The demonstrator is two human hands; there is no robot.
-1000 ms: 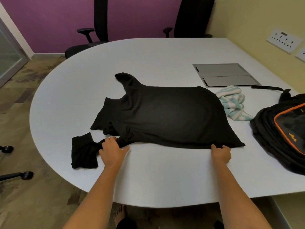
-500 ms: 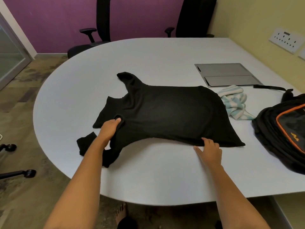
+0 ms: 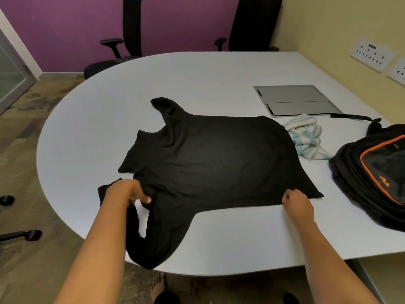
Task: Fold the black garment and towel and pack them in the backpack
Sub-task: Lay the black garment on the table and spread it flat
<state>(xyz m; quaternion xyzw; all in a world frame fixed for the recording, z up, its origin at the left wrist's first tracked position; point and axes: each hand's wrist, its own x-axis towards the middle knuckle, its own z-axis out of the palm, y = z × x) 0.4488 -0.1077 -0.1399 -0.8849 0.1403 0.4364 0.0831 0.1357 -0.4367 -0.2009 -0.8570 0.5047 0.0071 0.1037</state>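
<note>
- left hand (image 3: 129,191): fingers curled, pinching a fold of the black garment (image 3: 210,159) by its near sleeve
- black garment: spread flat mid-surface (image 3: 197,80); one sleeve trails over the near edge
- right hand (image 3: 295,200): fingers curled on the garment's near hem
- striped towel (image 3: 306,137): crumpled, touching the garment's right side
- backpack (image 3: 372,172): lying far right; near the towel

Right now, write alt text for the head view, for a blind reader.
A person's left hand and right hand hold the near edge of a black garment spread on a white table. A striped towel and a black backpack lie to its right.
</note>
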